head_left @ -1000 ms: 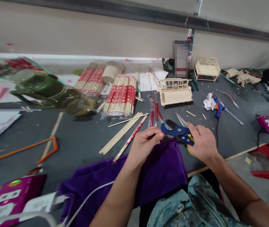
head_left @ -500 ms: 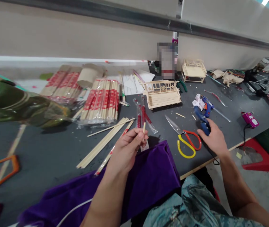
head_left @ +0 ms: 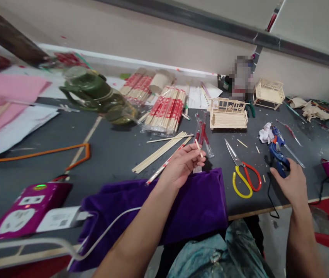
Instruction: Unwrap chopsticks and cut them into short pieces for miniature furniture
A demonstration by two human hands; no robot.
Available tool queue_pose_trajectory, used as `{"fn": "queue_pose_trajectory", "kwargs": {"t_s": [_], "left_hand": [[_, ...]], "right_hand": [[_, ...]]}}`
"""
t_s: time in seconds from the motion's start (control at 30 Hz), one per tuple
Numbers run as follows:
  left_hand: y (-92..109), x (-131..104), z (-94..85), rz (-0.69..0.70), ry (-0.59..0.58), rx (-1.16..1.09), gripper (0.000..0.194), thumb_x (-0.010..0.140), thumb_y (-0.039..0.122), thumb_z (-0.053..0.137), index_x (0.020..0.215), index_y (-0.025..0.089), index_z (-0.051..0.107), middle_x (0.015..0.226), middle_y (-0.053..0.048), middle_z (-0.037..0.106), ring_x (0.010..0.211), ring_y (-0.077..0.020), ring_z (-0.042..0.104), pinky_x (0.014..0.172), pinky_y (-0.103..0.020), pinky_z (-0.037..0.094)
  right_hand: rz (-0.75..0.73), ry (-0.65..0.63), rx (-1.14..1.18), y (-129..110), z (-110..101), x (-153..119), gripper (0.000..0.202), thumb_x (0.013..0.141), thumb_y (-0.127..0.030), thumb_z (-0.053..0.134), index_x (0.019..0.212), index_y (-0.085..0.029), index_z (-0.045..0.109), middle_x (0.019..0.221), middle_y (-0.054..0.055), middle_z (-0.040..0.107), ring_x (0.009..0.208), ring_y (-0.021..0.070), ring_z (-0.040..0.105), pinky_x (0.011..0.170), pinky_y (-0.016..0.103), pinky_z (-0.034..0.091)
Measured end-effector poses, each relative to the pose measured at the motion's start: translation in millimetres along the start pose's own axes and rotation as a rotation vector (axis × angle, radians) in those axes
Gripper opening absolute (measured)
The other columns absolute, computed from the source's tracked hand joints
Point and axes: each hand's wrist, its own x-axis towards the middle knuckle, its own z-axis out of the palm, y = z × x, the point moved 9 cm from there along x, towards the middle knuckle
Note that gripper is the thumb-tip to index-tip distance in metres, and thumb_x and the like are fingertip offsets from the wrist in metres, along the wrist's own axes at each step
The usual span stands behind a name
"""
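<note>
Between the thumb and fingertips of my left hand (head_left: 182, 164) is a short wooden stick piece (head_left: 199, 148), above the purple cloth (head_left: 193, 204). My right hand (head_left: 292, 181) is at the blue-handled tool (head_left: 280, 156) on the table's right, its thumb and fingers around the lower handle. Scissors (head_left: 241, 168) with one yellow and one red handle lie open between my hands. Small stick bits (head_left: 242, 143) lie beyond them. A miniature wooden bench (head_left: 228, 114) stands behind, and loose sticks (head_left: 161, 152) lie left of my left hand.
Packed chopsticks (head_left: 166, 110) and a green bottle (head_left: 95, 94) lie at the back left. A second miniature bench (head_left: 268, 93) stands at the back right. An orange-framed saw (head_left: 86, 150), magenta power socket (head_left: 28, 208) and white cable (head_left: 115, 224) occupy the left. A glue gun (head_left: 277, 135) lies right.
The view has swung left, bringing the magenta socket and pink cloth into sight. The stick piece in my left hand has tilted. A small stick bit now shows beside the red scissor handle.
</note>
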Motion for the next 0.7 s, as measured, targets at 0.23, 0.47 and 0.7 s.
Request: {"fn": "queue_pose_trajectory", "kwargs": {"t_s": [0.23,0.47,0.7], "left_hand": [[-1,2,-1.5,0.010,-0.005,-0.032,0.030,0.063,0.024,0.086,0.077,0.014,0.062,0.070,-0.002,0.070,0.057,-0.0101,0.063,0.055,-0.021,0.054],[0,0,-2.6,0.001,0.040,-0.127,0.029,0.066,0.017,0.084,0.089,0.013,0.065,0.070,0.000,0.069,0.057,-0.0085,0.063,0.057,-0.019,0.057],[0,-7,2.4,-0.033,0.015,-0.198,0.023,0.066,0.014,0.081,0.072,0.016,0.059,0.066,0.002,0.068,0.059,-0.0095,0.066,0.060,-0.019,0.058]], "right_hand": [[-0.021,-0.084,0.241,-54,3,14,0.073,0.081,-0.066,0.061,0.134,-0.015,0.053,0.123,0.018,0.061,0.116,0.0341,0.057,0.099,0.051,0.046],[-0.263,-0.195,0.440,-147,12,-17,0.056,0.085,-0.054,0.063,0.127,-0.017,0.054,0.116,0.014,0.064,0.105,0.0282,0.063,0.091,0.043,0.052],[-0.579,-0.008,0.298,-210,-9,-37,0.044,0.085,-0.037,0.063,0.122,-0.014,0.054,0.105,0.015,0.064,0.100,0.0313,0.059,0.085,0.045,0.050]]}}
